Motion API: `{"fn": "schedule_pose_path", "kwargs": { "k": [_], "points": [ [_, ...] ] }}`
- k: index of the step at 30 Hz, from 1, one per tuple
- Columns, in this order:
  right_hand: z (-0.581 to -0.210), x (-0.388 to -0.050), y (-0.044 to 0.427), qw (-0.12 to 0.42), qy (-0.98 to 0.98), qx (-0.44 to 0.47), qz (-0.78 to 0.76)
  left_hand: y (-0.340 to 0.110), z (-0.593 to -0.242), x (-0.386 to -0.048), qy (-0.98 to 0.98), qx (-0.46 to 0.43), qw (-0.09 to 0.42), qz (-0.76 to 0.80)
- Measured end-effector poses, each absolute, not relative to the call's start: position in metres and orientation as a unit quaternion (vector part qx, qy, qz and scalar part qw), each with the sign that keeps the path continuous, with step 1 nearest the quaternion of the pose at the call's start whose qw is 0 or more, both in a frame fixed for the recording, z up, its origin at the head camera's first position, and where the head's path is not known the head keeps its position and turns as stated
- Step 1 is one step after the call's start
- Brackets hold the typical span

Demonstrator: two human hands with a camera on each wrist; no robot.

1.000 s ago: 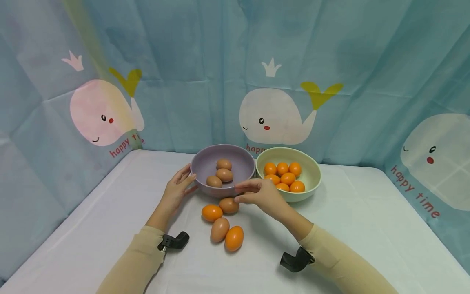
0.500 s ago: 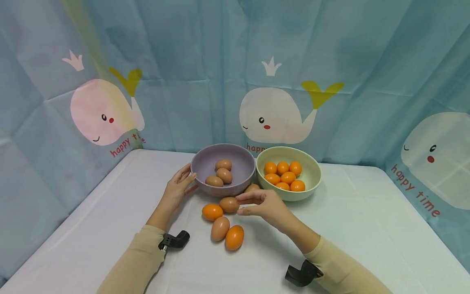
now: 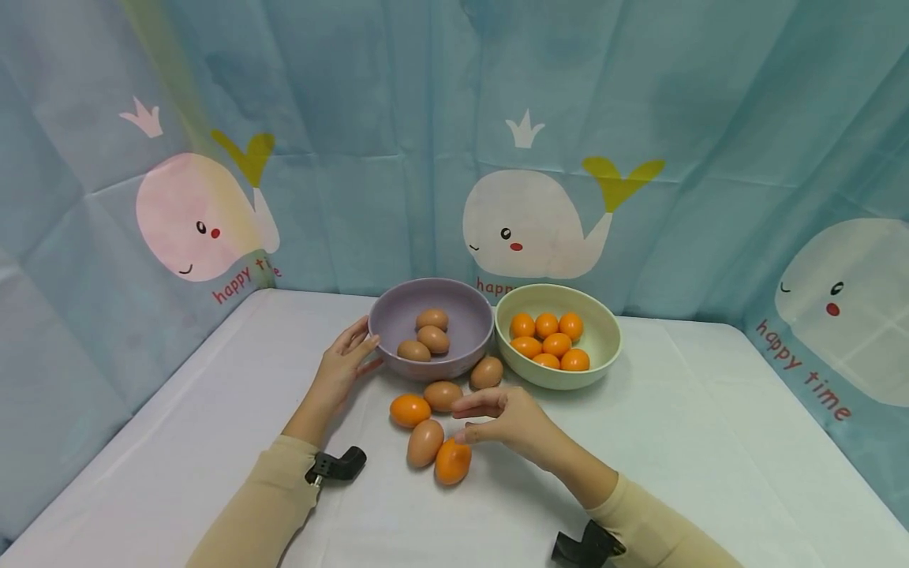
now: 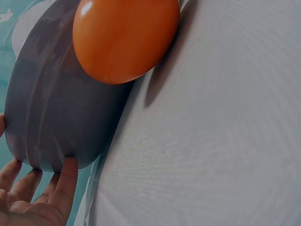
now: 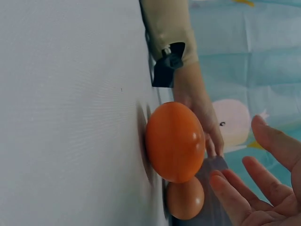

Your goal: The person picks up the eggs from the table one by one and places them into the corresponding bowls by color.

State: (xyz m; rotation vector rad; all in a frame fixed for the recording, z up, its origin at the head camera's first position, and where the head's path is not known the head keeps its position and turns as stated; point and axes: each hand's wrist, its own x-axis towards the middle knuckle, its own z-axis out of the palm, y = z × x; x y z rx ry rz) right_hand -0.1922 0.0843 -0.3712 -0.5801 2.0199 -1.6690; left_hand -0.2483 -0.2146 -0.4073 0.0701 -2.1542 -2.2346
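My left hand (image 3: 341, 371) rests its fingertips on the left side of a purple bowl (image 3: 383, 319) that holds three brown eggs (image 3: 433, 339). Apart from everything, my right hand (image 3: 507, 418) hovers with parted, slightly bent fingers, its thumb overlapping an orange egg (image 3: 453, 464) in the head view. In the right wrist view a gap shows between those fingers (image 5: 230, 193) and the nearest orange egg (image 5: 175, 142). Beside that egg lie a brown egg (image 3: 425, 443), another orange egg (image 3: 409, 411) and a second brown egg (image 3: 442, 396). One more brown egg (image 3: 486, 372) sits between the bowls.
A pale green bowl (image 3: 604, 335) with several orange eggs (image 3: 556, 345) stands right of the purple one. Both bowls are near the back of a white-covered table (image 3: 710, 410). Behind hangs a blue curtain (image 3: 376, 213) with whale prints.
My right hand has drawn back from the purple bowl's front toward the front orange egg. The brown egg between the bowls has come into view. My left hand stays put.
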Motion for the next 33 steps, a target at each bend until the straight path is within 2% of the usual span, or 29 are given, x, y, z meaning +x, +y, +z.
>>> {"fn": "schedule_pose_path", "kwargs": {
  "k": [11,20,33],
  "points": [
    [-0.379,-0.19,0.081,0.227,0.769,-0.212,-0.559,-0.215,-0.408,-0.25,-0.703,0.02,0.018,-0.711],
    [-0.387,-0.193,0.082,0.255,0.775,-0.218,-0.535,-0.215,-0.405,-0.247,-0.699,0.023,0.014,-0.715],
    [-0.394,-0.194,0.081,0.249,0.799,-0.224,-0.499,-0.215,-0.407,-0.249,-0.705,0.022,0.013,-0.709]
  ]
}}
